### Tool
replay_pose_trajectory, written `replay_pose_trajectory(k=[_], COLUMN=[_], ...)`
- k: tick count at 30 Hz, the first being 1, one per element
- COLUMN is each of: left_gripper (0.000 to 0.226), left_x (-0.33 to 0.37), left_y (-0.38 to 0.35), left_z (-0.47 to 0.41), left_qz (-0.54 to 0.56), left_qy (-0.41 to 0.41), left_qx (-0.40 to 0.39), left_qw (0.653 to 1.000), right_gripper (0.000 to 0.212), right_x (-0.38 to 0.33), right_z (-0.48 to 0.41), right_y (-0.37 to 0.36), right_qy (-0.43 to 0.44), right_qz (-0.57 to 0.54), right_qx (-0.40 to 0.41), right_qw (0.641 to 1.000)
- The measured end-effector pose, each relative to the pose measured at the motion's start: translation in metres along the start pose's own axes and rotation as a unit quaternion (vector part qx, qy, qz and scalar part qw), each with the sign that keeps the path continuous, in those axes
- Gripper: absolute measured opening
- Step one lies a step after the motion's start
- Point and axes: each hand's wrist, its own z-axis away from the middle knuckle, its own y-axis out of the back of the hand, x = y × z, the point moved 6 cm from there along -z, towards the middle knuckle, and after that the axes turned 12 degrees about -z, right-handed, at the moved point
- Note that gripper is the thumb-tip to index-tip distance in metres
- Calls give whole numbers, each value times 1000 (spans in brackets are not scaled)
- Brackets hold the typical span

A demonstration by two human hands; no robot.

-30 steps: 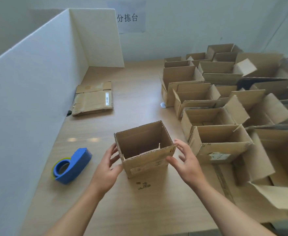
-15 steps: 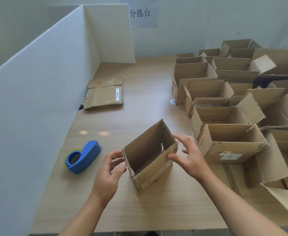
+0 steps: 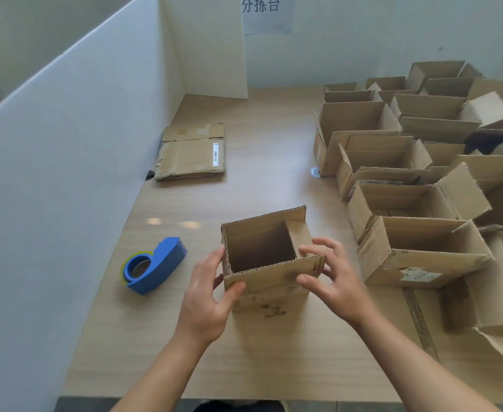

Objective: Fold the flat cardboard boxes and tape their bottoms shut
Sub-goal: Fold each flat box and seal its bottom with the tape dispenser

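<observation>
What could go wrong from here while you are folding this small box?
The left hand grips just one corner of the box, so it could skew or flatten. The tape dispenser lies apart on the left; letting go to fetch it may let the box spring back.

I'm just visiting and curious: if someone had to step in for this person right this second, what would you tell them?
Left hand: grips the small box at its left near corner.
Right hand: holds the box's right end, fingers at a flap turned inward.
Tape dispenser: on the table, left of the box, untouched.
Flat boxes: stacked farther back by the white divider.
Done: many opened boxes stand on the right; the small box is squared open.
Left: fold its flaps, tape it, then do the flat stack. Whether its underside is closed cannot be seen.
</observation>
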Motion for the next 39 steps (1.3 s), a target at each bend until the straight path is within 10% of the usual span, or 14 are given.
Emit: replay_pose_trajectory(k=[4,9,15,22,39], left_gripper=[50,42,102,38,56], left_x=[-1,-8,-3,-7,-64], left_y=[-10,-1,-1,-9,-8], left_z=[-11,-29,-52,-59,-28], left_qz=[-133,-18,-58,-150,-183], left_qy=[-58,44,44,-12,52], left_qx=[-73,-30,-62,-96,-71], left_qw=[987,998,995,984,979], right_gripper=[48,29,86,52,46], right_x=[7,8,9,3,38], right_z=[-2,-8,-11,-26,-29], right_y=[0,2,0,-6,-57], right_qy=[-16,-56,-102,-67,-120], right_qz=[-10,-12,25,85,216], right_qx=[33,80,77,35,-42], right_qw=[999,995,991,993,968])
